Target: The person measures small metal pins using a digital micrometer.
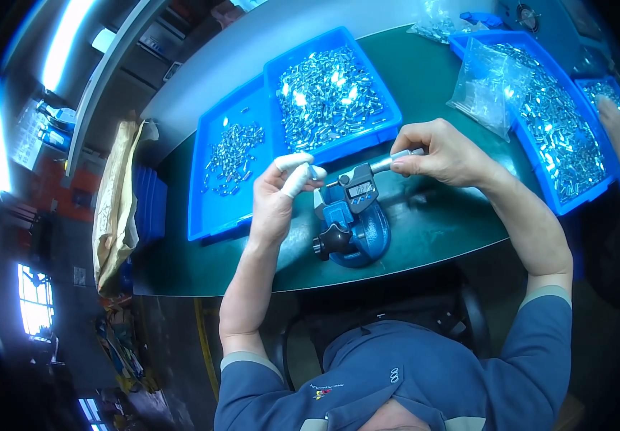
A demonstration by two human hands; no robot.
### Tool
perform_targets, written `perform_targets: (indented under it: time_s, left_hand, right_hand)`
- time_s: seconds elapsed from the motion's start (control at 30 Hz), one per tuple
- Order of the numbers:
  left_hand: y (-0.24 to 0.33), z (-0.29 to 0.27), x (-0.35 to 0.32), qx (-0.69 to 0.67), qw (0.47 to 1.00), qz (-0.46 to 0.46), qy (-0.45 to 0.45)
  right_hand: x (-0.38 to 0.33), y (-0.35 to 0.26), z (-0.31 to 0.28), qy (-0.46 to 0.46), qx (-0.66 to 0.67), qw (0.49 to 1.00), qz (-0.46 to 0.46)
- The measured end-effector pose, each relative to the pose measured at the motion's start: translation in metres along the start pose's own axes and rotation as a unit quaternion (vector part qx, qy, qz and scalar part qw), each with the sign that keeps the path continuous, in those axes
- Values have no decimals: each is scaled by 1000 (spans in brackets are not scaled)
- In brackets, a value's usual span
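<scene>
Nearest the front edge of the green-topped bench (439, 233), a blue stand (375, 241) with a black knob (336, 239) is placed upright. In it a digital micrometer (361, 190) is clamped, its small screen faced toward the wearer. A small shiny metal part (316, 173) is pinched between the thumb and finger of the left hand (285, 185), just beside the micrometer's measuring end; white covers (295, 179) are worn on those fingertips. The micrometer's silver handle (382, 165) is gripped at its end by the thumb and fingers of the right hand (443, 156).

Beyond the left hand, a blue tray (206, 212) is scattered with similar parts. Beside it, a second blue tray (349, 149) is heaped with them. At the right, a long blue tray (589, 194) is filled likewise, and a clear plastic bag (484, 87) is laid over its left edge.
</scene>
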State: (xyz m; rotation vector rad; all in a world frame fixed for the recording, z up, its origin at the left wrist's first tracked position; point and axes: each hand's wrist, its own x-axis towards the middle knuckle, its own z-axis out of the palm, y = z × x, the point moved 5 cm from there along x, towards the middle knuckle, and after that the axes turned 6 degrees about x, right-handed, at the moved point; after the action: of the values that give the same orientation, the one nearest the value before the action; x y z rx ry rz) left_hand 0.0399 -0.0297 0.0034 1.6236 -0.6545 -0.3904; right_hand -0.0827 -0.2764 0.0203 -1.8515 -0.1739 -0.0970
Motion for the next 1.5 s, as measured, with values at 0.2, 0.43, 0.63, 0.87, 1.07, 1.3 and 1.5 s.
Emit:
perform_targets:
  time_s: [0.2,0.43,0.63,0.87,1.07,1.3,1.5]
  left_hand:
    - [34,-91,30,364,882,146,260]
    - [12,-22,86,494,862,116,18]
    - [-3,10,125,558,819,55,-120]
    - [6,-2,106,463,881,42,-87]
    - [12,-6,29,130,990,-6,-48]
    - [-3,1,0,-10,998,-30,-57]
    - [-8,3,-1,-39,997,-33,-50]
  right_hand:
    - [0,2,-1,-1,-5,1000,1]
    - [-1,-1,-1,-1,-11,1000,6]
    - [1,-1,3,-14,-5,1000,2]
    - [2,2,2,-19,-9,1000,13]
    - [0,0,2,-22,-9,1000,15]
    - [2,6,4,-19,-3,1000,24]
    - [3,6,4,-19,0,1000,25]
